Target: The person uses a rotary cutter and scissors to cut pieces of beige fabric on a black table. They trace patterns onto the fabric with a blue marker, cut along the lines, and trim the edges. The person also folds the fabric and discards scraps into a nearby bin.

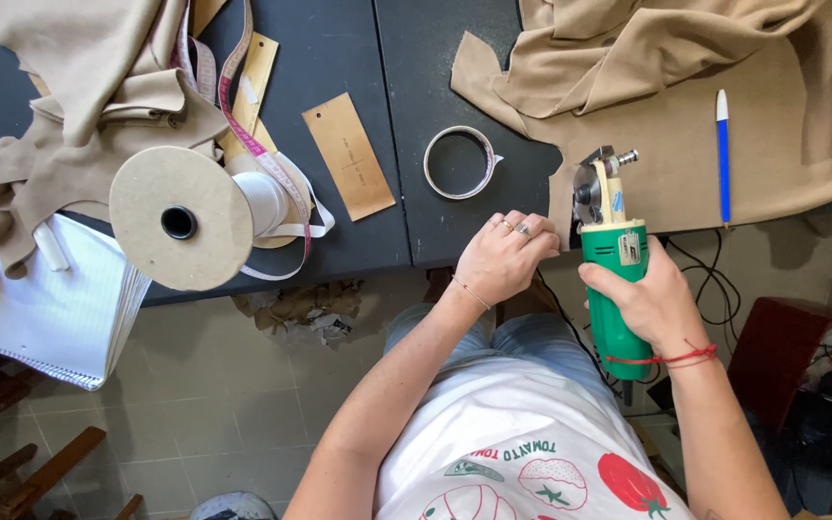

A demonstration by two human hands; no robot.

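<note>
My right hand (652,303) grips the green body of a handheld electric rotary fabric cutter (612,246), whose round blade sits at the near edge of a tan fabric piece (686,144) on the dark table (358,58). My left hand (505,258), with rings on its fingers, is curled at the table edge just left of the cutter and pinches the fabric's near corner. A red string is tied around my right wrist.
A blue and white pen (722,154) lies on the tan fabric. A tape ring (458,162), a brown card tag (349,154), a large cardboard spool of white ribbon (185,218), a measuring tape (243,106), more tan cloth (89,87) and a notebook (40,308) lie leftward. Cables hang below at the right.
</note>
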